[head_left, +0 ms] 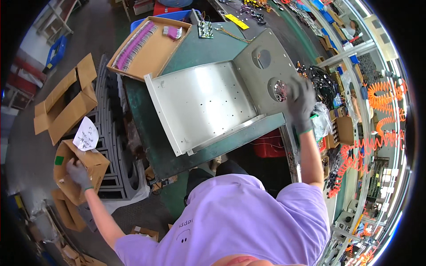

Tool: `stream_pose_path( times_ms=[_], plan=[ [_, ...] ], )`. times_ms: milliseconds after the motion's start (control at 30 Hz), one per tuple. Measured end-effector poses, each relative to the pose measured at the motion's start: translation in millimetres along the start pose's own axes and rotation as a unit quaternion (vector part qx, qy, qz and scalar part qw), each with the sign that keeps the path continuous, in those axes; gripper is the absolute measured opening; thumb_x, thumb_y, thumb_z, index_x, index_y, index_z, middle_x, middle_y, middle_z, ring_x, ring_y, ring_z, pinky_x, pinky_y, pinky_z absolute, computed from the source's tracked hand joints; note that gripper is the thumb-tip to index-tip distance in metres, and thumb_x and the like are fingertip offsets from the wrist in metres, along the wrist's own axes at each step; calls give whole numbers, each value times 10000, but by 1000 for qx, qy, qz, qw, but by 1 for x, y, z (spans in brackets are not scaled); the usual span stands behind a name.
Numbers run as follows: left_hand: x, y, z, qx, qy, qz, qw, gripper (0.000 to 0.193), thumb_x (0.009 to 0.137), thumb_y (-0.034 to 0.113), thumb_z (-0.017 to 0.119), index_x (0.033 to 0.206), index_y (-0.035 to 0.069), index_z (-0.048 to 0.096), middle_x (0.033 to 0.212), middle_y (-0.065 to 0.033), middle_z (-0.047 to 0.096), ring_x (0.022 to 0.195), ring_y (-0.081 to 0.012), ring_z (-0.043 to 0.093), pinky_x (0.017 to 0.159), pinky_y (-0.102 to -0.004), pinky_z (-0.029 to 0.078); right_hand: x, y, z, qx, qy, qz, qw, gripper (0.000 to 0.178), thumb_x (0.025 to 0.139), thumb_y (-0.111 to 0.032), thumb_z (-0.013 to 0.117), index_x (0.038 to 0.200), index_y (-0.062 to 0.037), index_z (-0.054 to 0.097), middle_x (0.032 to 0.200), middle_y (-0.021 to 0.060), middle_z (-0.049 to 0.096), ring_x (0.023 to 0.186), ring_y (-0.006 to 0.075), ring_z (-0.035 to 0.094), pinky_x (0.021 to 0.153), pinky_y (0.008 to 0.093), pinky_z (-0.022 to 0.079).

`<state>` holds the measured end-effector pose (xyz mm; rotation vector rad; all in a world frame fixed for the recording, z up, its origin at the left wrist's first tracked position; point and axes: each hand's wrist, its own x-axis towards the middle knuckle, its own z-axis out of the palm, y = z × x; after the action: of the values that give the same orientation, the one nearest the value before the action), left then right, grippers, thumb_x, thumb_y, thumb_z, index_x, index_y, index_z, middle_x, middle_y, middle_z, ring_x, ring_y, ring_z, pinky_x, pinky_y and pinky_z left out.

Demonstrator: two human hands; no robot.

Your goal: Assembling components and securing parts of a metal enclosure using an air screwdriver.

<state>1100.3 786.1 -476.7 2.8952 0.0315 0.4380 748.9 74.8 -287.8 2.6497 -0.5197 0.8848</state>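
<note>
Workbench (153,142) with a green top takes up the middle of the view. On it rests a metal chassis (206,104), its broad plate dotted with small holes and its side panel (253,73) standing up on the right, cut with two round openings. To the left, beside the bench, dark grey frames (116,179) lie stacked.

A shallow cardboard tray (153,53) sits on the bench's far left corner, beyond the chassis. On the left, apart from the bench, an open carton (66,104) spreads its flaps; just nearer the person is a smaller carton (98,165), tilted, with its opening facing the left hand.

The right hand (301,104), in a grey glove, is just beside the side panel's outer edge. It is blurred, its fingers loosely curled and parted with nothing visible between them; whether they touch the panel I cannot tell. The left hand (79,174), gloved alike, reaches into the smaller carton's mouth; I cannot tell whether its fingers are closed on anything.

A white paper sheet (86,135) leans at that carton's upper rim. Purple strips (135,46) stand in a row inside the tray. A circuit board (205,29) lies right of the tray, near a yellow card (237,21). Thin wires (280,90) show through the panel's lower opening.
</note>
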Motion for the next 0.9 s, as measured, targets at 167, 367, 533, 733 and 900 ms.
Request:
stream_pose_path(
  times_ms=[167, 367, 533, 733, 900],
  plan=[
    [-74, 201, 17, -396, -215, 66, 890, 412, 898, 333, 605, 1139, 2, 559, 1060, -116, 588, 974, -225, 569, 872, -339, 459, 25, 82, 36, -81, -213, 146, 963, 385, 857, -377, 580, 1128, -110, 526, 1132, 155, 579, 961, 365, 605, 743, 482, 490],
    [-109, 345, 25, -330, -394, 38, 857, 376, 855, 360, 645, 983, 7, 618, 793, -50, 606, 730, -136, 586, 628, -290, 486, 28, 121, 78, -53, -264, 91, 959, 321, 890, -392, 522, 911, -74, 560, 870, 150, 656, 785, 356, 648, 649, 468, 503],
    [-109, 368, 76, -443, -337, -10, 831, 263, 781, 137, 639, 985, -30, 629, 843, -66, 654, 720, -147, 599, 640, -301, 480, 29, 124, 86, -30, -250, 78, 965, 316, 908, -394, 488, 885, -95, 583, 822, 146, 650, 747, 353, 643, 617, 469, 492],
    [-107, 369, 62, -520, -311, 8, 795, 268, 718, 28, 586, 973, -36, 640, 874, -75, 660, 744, -151, 607, 671, -290, 482, 28, 106, 61, -38, -198, 126, 971, 221, 879, -309, 525, 952, -109, 581, 913, 101, 639, 859, 318, 632, 671, 440, 479],
    [-76, 345, -8, -485, -344, 59, 802, 228, 770, 54, 610, 972, -43, 651, 863, -50, 667, 735, -111, 599, 672, -264, 473, -51, -22, 29, 94, -252, -92, 959, 746, 771, -568, 618, 1334, -125, 410, 1252, 103, 497, 1190, 252, 447, 904, 451, 383]
  ],
)
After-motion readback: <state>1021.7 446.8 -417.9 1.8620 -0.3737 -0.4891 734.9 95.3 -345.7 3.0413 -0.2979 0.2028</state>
